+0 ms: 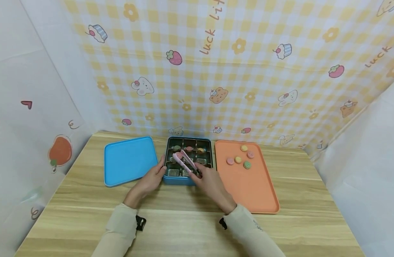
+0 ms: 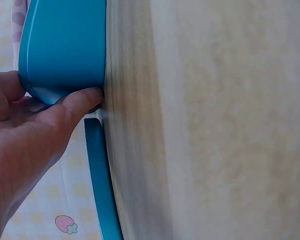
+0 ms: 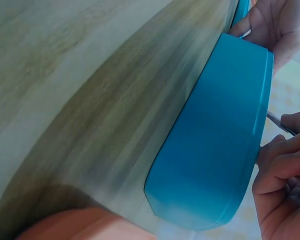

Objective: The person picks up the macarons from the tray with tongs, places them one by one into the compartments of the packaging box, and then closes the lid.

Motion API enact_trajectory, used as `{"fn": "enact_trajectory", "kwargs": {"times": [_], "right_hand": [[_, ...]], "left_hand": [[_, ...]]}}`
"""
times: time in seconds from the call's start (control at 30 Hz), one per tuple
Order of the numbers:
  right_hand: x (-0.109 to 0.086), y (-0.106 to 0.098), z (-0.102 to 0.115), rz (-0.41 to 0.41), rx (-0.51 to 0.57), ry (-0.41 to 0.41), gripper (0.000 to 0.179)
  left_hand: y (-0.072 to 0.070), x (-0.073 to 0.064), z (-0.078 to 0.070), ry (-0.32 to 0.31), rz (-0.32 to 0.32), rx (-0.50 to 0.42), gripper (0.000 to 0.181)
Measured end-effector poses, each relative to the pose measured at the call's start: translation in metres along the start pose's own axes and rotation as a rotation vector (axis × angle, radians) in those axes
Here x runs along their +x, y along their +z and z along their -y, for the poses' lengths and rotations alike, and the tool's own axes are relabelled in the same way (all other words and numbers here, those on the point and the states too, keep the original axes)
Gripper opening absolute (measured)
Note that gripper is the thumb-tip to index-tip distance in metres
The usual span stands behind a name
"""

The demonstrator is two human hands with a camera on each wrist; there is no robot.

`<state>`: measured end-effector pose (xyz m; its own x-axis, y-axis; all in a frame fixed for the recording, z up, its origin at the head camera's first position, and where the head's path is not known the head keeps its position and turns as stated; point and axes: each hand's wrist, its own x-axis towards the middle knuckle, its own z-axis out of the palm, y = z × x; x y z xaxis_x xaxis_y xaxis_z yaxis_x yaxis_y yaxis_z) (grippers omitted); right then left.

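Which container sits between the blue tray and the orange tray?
The blue divided box, with pink tongs over it; the head view shows this.

A yellow-checked cloth [image 1: 190, 71] hangs behind a wood-grain table [image 1: 299, 185].

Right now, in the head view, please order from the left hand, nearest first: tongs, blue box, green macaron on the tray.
1. Blue box: the left hand touches its left side.
2. Pink tongs: over the box, in the right hand.
3. Green macaron: on the orange tray, right of the box.
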<state>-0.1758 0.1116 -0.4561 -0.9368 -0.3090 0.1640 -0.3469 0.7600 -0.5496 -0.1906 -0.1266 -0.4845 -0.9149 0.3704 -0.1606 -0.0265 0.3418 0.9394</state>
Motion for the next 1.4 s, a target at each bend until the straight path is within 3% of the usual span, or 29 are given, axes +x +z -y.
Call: {"fn": "enact_trajectory", "kwargs": {"times": [0.5,1.4], "right_hand": [[0.0022,0.0037,0.0027,0.002,-0.002,-0.020,0.019],[0.0035,0.0025,0.0044,0.015,-0.001,0.008,0.026]], "left_hand": [[0.0017,-0.0006,0.0014,0.014,-0.005,0.011,0.058],[-0.0010,0.0011,0.0032,0.004,0.008,0.004,0.058]]}}
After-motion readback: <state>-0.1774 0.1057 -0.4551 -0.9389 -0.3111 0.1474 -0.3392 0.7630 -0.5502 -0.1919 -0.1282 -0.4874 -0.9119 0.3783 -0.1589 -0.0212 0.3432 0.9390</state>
